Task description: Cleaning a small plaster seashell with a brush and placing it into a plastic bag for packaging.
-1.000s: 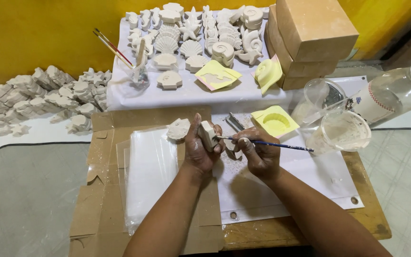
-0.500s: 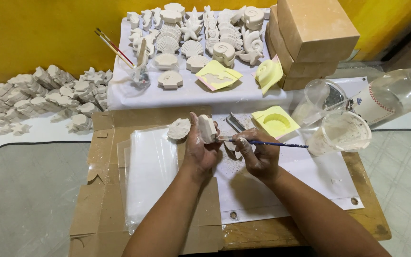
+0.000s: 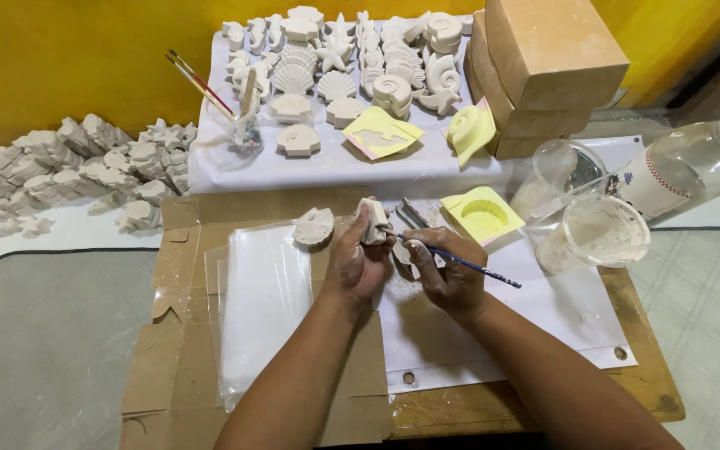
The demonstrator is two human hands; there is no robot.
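White plaster shell is staying in our left hand's closed grip; our right hand keeps pinching the thin brush, barely moving.

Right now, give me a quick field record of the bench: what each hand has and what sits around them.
left hand: holds a small white plaster piece up off the bench
right hand: grips a thin blue-handled brush, tip at the piece
beside left hand: a second plaster cast lying on the cardboard
right of hands: yellow mould, clear cup of white liquid, clear bottle
behind: white cloth with rows of shell casts; jar of brushes
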